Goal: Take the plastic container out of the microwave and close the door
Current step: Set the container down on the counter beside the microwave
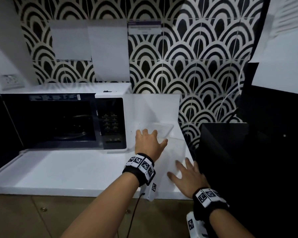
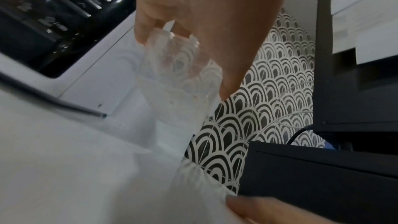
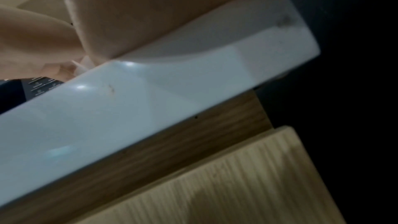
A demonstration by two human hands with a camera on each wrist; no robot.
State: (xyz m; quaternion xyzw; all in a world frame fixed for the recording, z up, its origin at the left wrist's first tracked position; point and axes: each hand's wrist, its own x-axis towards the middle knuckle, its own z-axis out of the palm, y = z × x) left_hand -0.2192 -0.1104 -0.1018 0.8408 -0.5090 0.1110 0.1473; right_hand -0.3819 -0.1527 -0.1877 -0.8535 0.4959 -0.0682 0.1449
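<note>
The clear plastic container (image 1: 163, 129) (image 2: 172, 74) sits on the white counter (image 1: 67, 170) just right of the white microwave (image 1: 110, 103). My left hand (image 1: 150, 134) (image 2: 183, 64) is over its near edge, and in the left wrist view the thumb and fingers grip it from both sides. The microwave door (image 1: 0, 131) stands swung open to the left, showing the dark cavity (image 1: 55, 121) with its glass turntable. My right hand (image 1: 181, 169) (image 3: 140, 14) is flat and spread over the counter's front right corner, holding nothing.
A black appliance (image 1: 230, 152) stands tight against the counter's right end, close to my right hand. Black-and-white tiles (image 1: 196, 66) with papers cover the back wall. Wooden cabinet fronts (image 1: 41, 217) lie below the counter edge. A thin black cable (image 1: 132, 217) hangs from my left wrist.
</note>
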